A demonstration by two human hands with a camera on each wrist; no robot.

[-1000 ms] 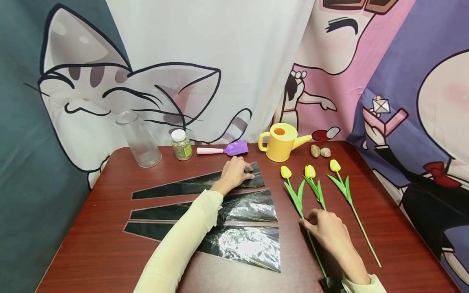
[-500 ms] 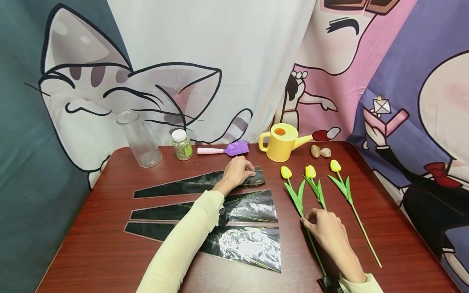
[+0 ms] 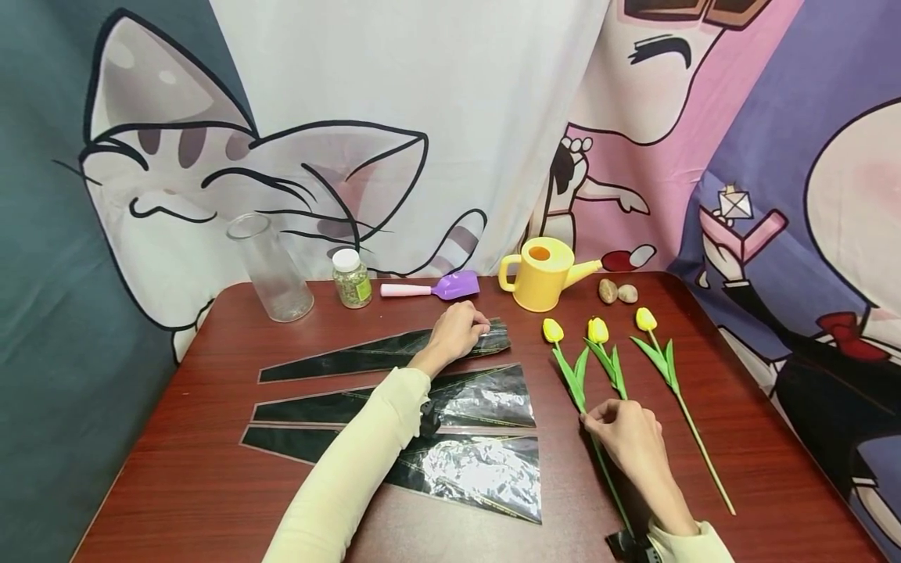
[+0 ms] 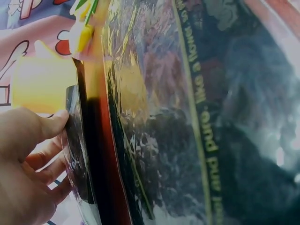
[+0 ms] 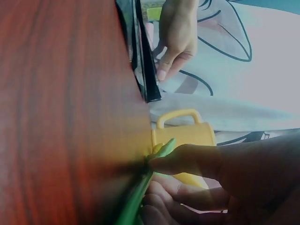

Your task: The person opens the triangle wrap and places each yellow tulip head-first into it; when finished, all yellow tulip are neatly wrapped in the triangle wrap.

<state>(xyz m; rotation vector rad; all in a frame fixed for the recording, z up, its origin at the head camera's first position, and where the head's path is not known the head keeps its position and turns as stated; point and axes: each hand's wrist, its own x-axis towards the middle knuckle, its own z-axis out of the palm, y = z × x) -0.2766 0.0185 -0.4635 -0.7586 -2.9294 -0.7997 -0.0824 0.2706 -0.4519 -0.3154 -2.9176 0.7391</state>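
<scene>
Gold lettering runs along the edge of the middle sleeve in the left wrist view; only fragments such as "and" and "pure" can be made out, the rest too blurred to read. The small jar (image 3: 350, 277) carries a green label whose print is too small to tell.

Three black and clear flower sleeves lie fanned on the dark red table (image 3: 183, 477): the far sleeve (image 3: 338, 361), the middle sleeve (image 3: 486, 397) and the near sleeve (image 3: 479, 469). The left hand (image 3: 457, 332) pinches the wide end of the far sleeve, thumb on top and fingers curled beneath its edge.

Three yellow artificial tulips lie side by side to the right. The right hand (image 3: 626, 438) pinches the green stem of the left tulip (image 3: 566, 375) between thumb and fingers, the stem lying on the table. The middle tulip (image 3: 604, 352) is just beside it, and the right tulip (image 3: 665, 367) lies a little further off.

Along the back edge stand one clear glass vase (image 3: 271, 270), the jar, one purple scoop with a pink handle (image 3: 432, 288), one yellow watering can (image 3: 542, 274) and two pebbles (image 3: 616, 292).
</scene>
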